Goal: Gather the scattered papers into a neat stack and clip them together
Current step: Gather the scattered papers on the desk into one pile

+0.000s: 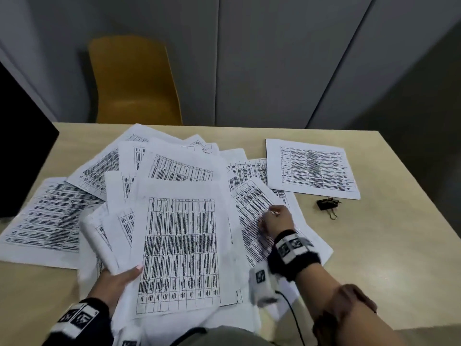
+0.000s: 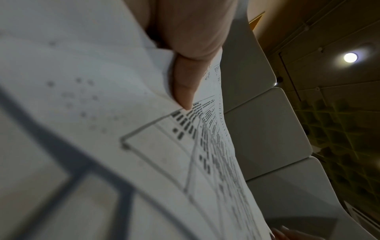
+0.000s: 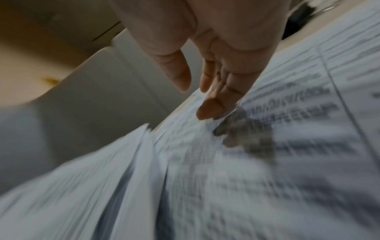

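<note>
Several printed sheets with black tables lie fanned across the beige table (image 1: 374, 258). My left hand (image 1: 117, 280) grips a loose bundle of sheets (image 1: 179, 248) at the near edge, thumb (image 2: 185, 81) on top and the other fingers hidden under the paper. My right hand (image 1: 277, 218) rests on a slanted sheet (image 1: 252, 203) to the right of the bundle, fingers (image 3: 213, 107) straight and touching the paper. One sheet (image 1: 311, 168) lies apart at the far right. A black binder clip (image 1: 328, 204) sits on the table just below that sheet, right of my right hand.
A yellow chair (image 1: 134, 83) stands behind the table's far edge. A black object (image 1: 22, 151) rises at the far left of the table. Grey wall panels fill the background. A thin black cable (image 1: 294, 318) runs from my right wrist device.
</note>
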`<state>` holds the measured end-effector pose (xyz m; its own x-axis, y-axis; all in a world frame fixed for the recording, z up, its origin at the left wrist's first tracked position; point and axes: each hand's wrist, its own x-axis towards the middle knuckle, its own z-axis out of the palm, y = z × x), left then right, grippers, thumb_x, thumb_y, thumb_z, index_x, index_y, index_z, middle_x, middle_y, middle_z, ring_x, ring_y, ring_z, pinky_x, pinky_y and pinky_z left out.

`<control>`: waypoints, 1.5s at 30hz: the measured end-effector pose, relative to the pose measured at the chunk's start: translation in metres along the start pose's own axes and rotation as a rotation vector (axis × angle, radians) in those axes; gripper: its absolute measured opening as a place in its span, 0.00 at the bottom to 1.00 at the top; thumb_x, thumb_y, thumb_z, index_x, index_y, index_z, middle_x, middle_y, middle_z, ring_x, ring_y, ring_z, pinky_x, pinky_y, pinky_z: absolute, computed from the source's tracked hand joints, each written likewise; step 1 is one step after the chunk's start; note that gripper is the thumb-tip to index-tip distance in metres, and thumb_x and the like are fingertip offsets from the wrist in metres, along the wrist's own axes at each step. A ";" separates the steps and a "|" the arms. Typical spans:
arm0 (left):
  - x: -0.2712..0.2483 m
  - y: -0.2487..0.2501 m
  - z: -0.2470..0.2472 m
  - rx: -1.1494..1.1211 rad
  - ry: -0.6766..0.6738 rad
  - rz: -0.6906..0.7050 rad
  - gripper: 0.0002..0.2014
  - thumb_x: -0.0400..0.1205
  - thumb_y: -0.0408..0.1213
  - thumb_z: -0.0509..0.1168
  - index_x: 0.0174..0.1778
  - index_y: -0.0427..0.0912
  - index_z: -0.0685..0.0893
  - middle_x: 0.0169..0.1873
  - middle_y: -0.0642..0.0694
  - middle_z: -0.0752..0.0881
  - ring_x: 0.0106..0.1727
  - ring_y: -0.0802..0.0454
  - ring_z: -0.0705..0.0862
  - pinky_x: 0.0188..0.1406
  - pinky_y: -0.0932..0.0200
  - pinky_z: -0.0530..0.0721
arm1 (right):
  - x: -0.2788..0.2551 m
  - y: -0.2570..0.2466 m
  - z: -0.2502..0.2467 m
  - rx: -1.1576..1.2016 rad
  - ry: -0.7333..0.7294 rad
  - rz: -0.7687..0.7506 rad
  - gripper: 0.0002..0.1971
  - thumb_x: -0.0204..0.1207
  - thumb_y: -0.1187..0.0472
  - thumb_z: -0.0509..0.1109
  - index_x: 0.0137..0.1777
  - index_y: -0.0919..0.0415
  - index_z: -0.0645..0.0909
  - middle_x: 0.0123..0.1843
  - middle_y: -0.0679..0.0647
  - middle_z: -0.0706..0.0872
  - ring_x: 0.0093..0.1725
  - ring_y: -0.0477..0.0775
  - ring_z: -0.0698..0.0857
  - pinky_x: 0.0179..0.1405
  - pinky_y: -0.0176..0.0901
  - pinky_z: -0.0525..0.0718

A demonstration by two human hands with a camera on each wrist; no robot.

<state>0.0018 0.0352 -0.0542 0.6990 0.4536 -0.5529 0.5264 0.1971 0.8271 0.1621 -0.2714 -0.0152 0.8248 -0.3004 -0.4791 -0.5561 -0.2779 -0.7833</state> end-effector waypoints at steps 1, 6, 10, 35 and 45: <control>0.002 0.000 -0.001 -0.012 -0.002 -0.005 0.18 0.75 0.25 0.69 0.61 0.38 0.78 0.55 0.40 0.84 0.59 0.42 0.80 0.71 0.47 0.68 | 0.015 -0.004 -0.009 0.088 0.051 0.053 0.09 0.75 0.67 0.64 0.55 0.62 0.76 0.30 0.58 0.83 0.21 0.53 0.81 0.23 0.40 0.79; 0.005 -0.001 0.000 -0.011 0.012 0.002 0.17 0.74 0.26 0.70 0.57 0.39 0.79 0.54 0.39 0.84 0.58 0.42 0.80 0.72 0.45 0.69 | 0.063 -0.036 -0.032 -0.444 0.153 -0.094 0.19 0.74 0.61 0.68 0.65 0.63 0.75 0.63 0.62 0.80 0.59 0.62 0.81 0.50 0.43 0.76; 0.005 0.002 0.001 -0.050 -0.015 0.021 0.16 0.73 0.23 0.71 0.52 0.42 0.80 0.56 0.40 0.84 0.59 0.43 0.79 0.73 0.43 0.67 | 0.084 -0.061 -0.023 -0.802 0.071 -0.197 0.29 0.76 0.51 0.66 0.71 0.66 0.65 0.72 0.66 0.69 0.72 0.66 0.71 0.65 0.58 0.75; 0.011 0.002 -0.009 -0.254 0.005 -0.135 0.19 0.77 0.22 0.63 0.64 0.34 0.78 0.47 0.44 0.86 0.58 0.41 0.80 0.71 0.44 0.68 | 0.029 -0.020 -0.042 -0.830 -0.207 -0.626 0.19 0.75 0.70 0.64 0.59 0.48 0.85 0.81 0.62 0.63 0.79 0.61 0.64 0.81 0.53 0.56; 0.009 -0.002 -0.011 -0.229 -0.032 -0.155 0.09 0.77 0.26 0.63 0.53 0.31 0.82 0.27 0.42 0.90 0.29 0.43 0.87 0.46 0.51 0.82 | -0.021 0.028 -0.089 -0.709 -0.449 -0.340 0.25 0.49 0.38 0.56 0.43 0.42 0.85 0.82 0.55 0.56 0.82 0.59 0.54 0.80 0.59 0.49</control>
<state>0.0019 0.0482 -0.0603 0.6358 0.3753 -0.6745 0.5074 0.4553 0.7316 0.1202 -0.3538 0.0081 0.8359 0.2429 -0.4923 -0.0857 -0.8280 -0.5541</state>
